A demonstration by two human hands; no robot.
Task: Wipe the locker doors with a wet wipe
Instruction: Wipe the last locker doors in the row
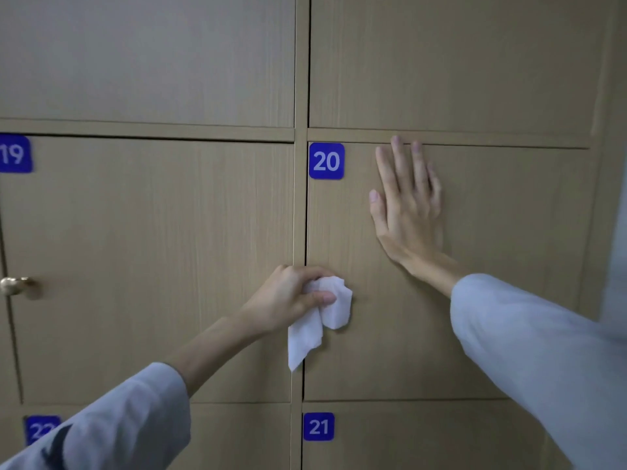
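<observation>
Left hand [288, 296] fingers pinch wet wipe [325, 308] against door 20 [492, 300]; right hand [407, 212] flat, fingers straight.

White wipe [334, 307], tan woodgrain doors [492, 266], blue number plates [326, 161]

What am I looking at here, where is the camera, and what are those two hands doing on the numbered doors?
There is one picture, taken by a wide-angle camera worn on a person's head, looking forward and down at their own arms in light sleeves. No machine is involved. In front of them is a wall of wooden locker doors with blue number plates. The left hand grips a crumpled white wet wipe against the left edge of door 20, beside the gap next to door 19. The right hand lies flat with straight fingers on door 20, near its plate. Door 19 has a brass knob. Door 21 sits below.
</observation>
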